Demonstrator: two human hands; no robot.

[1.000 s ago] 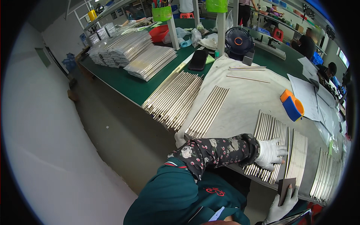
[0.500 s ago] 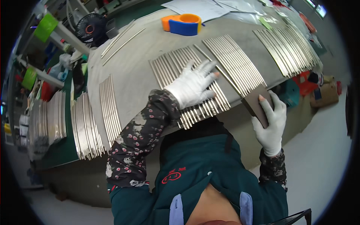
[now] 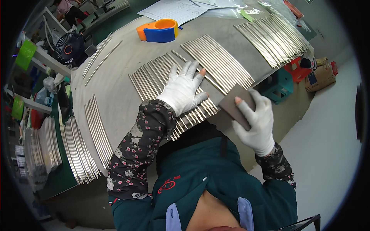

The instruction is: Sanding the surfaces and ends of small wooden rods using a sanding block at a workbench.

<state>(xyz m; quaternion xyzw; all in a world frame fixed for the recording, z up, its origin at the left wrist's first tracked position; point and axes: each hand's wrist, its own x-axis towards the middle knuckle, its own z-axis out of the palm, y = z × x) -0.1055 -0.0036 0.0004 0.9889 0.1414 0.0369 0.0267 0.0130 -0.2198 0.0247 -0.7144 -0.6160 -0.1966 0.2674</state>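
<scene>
Left hand (image 3: 182, 91) fingers spread flat on metal strips (image 3: 162, 79); right hand (image 3: 255, 122) fingers pinching grey pad (image 3: 236, 104)

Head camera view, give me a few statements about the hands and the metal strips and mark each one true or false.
1. The left hand lies flat on a row of metal strips. True.
2. The right hand is empty. False: it grips a dark flat block.
3. Both hands wear white gloves. True.
4. The orange and blue tape dispenser sits under the left hand. False: it stands apart, farther up the table.
5. A small black fan stands at the table's left end. True.
</scene>
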